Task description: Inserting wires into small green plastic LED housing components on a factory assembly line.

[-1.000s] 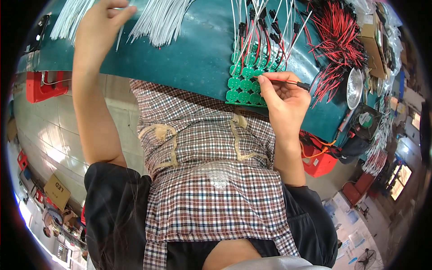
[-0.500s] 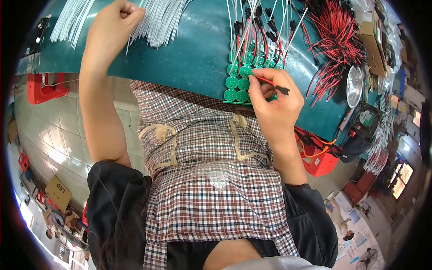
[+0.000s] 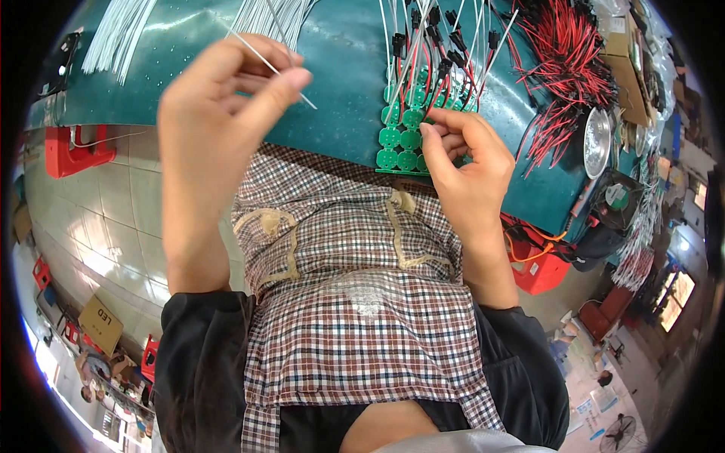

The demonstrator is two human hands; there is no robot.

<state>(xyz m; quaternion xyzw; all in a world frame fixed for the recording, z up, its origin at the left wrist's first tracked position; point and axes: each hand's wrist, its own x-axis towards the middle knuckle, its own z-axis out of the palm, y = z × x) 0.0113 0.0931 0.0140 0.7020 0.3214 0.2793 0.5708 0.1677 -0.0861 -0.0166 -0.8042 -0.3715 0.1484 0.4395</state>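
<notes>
My left hand (image 3: 226, 106) is raised over the near edge of the table, its thumb and fingers closed on a thin white wire (image 3: 260, 54). A second, greyish wire (image 3: 279, 21) rises from behind those fingers. My right hand (image 3: 474, 158) pinches at the panel of small green circuit boards (image 3: 387, 137), its fingertips at the foot of a red-and-black connector wire (image 3: 432, 97). That wire stands up from the boards, and its lower end is partly hidden by my fingers. More red-and-black wires with black connectors (image 3: 399, 44) and white wires stand on the far boards.
White wire bundles (image 3: 119, 34) lie at the far left of the green table (image 3: 332, 128). A heap of red-and-black wires (image 3: 563, 60) lies to the right, beside a round metal dish (image 3: 596, 143), a cardboard box (image 3: 630, 87) and a small black fan (image 3: 615, 198). Red stools (image 3: 75, 155) stand below.
My left hand has come nearer and to the right from the white bundle, bringing a white wire. The connector wire that hung over my right hand now stands upright at the boards.
</notes>
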